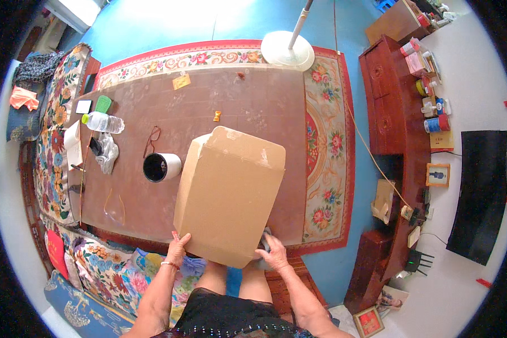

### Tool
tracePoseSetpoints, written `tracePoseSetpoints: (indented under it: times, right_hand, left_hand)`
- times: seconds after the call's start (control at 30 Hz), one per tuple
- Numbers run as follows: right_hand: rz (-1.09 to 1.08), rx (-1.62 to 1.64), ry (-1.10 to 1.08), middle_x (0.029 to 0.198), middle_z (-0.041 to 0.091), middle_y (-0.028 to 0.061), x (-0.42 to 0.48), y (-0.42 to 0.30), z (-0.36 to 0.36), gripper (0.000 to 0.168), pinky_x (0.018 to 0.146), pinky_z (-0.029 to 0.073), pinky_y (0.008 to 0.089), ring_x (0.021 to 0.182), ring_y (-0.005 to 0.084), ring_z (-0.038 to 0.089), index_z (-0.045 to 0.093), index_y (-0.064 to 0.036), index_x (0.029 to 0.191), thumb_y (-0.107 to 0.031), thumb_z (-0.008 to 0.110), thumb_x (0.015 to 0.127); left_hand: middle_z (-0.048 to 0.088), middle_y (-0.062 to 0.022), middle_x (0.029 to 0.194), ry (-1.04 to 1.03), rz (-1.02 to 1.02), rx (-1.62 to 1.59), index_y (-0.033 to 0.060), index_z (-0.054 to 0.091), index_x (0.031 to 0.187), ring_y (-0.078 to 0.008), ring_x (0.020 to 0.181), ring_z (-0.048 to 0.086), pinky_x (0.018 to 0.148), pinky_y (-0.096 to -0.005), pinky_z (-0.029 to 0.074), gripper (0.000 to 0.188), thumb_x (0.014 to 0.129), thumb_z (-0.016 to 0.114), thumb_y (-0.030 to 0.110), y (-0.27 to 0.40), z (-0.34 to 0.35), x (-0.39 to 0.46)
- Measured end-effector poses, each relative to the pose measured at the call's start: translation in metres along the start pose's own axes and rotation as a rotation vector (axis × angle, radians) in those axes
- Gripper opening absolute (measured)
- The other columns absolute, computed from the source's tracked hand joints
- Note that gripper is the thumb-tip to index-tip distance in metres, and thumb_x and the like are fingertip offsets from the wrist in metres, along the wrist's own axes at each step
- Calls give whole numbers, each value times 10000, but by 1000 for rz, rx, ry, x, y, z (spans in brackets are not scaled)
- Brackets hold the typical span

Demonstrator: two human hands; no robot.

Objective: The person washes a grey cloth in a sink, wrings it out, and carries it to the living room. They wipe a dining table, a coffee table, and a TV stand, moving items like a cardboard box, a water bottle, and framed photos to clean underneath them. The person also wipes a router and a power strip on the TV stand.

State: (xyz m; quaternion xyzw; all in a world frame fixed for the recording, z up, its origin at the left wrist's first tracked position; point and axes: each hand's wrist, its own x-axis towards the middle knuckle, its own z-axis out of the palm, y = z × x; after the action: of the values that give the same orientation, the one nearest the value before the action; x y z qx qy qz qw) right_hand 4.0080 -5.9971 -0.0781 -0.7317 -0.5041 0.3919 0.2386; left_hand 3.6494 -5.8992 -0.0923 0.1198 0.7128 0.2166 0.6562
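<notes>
A brown cardboard box lies tilted at the near side of a brown-covered table, its flap at the far end. My left hand grips the box's near left corner, thumb on the edge. A small red-and-white thing shows at its fingers. My right hand is at the near right corner, thumb towards the box. Beside its fingers is a dark grey thing, partly hidden by the box and too unclear to name. Whether the right hand grips anything is not plain.
Left of the box stands a white mug with a dark inside, near eyeglasses. A water bottle, a crumpled plastic bag and an open notebook lie farther left. A white stand base rests beyond the table; a wooden cabinet is right.
</notes>
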Motion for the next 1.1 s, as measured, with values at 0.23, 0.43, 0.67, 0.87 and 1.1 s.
tracePoseSetpoints:
  times: [0.23,0.43,0.67,0.87,1.1]
  right_hand:
    - [13,-175,328,1275,430,250,73,14,-37,671,1010,347,406,1182,392,415,405,26,1283,-107,687,688]
    - [-68,-398,47,1348,299,246,78,5,-37,734,1022,319,448,1204,408,360,338,-8,1331,-33,654,669]
    - [-298,-512,-13,1244,390,211,145,56,-65,634,928,372,463,1088,392,422,385,-19,1291,57,537,680]
    - [-432,-521,166,1227,406,196,287,39,-111,682,927,376,456,1060,397,435,382,-25,1287,49,587,641]
    - [-411,-563,85,1253,405,210,392,22,-139,580,936,368,468,1081,406,432,381,-13,1289,8,543,733]
  left_hand:
    - [564,-19,1028,66,116,-74,18,443,1235,-142,904,532,815,-313,447,525,815,696,207,-4,21,-10]
    - [596,-32,999,199,161,79,-2,552,1130,-122,876,538,781,-273,437,510,762,749,291,-13,28,-18]
    - [546,-137,1107,754,279,469,-53,513,1196,-227,1022,530,892,-337,421,713,678,797,346,-22,59,-41]
    - [519,-125,1060,1056,225,423,-39,505,1142,-239,964,521,880,-342,421,599,684,784,229,-69,113,-119]
    - [523,-28,780,1009,-60,-83,-5,494,1065,-141,703,516,691,-281,453,469,688,733,143,-155,242,-195]
